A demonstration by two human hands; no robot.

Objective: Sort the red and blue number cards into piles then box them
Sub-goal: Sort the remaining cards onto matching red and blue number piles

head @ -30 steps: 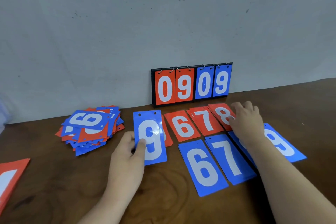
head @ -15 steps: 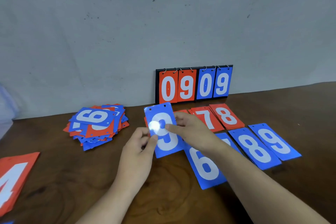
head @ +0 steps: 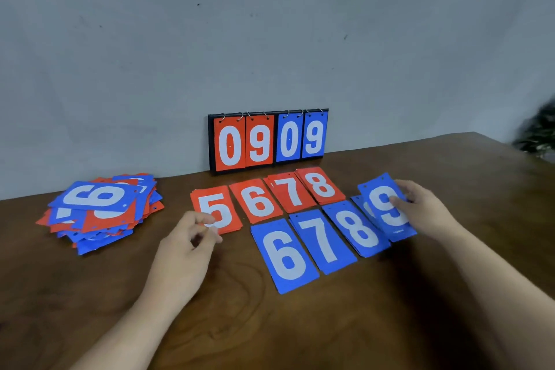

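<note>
Presently, a blue 9 card [head: 381,204] is pinched by the right hand [head: 426,213] at three o'clock, tilted above a second blue 9 [head: 360,204] on the table [head: 300,324]. The left hand [head: 183,255], at seven o'clock, is loosely curled and empty, beside the red 5 card [head: 222,204]. A mixed pile [head: 102,207] is seen at nine o'clock and a scoreboard [head: 267,141] at twelve.

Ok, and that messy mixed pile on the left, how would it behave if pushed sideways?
Probably shears apart: the mixed pile is fanned unevenly, with corners jutting out. Its cards look thin and glossy, so they likely slide over each other.
</note>
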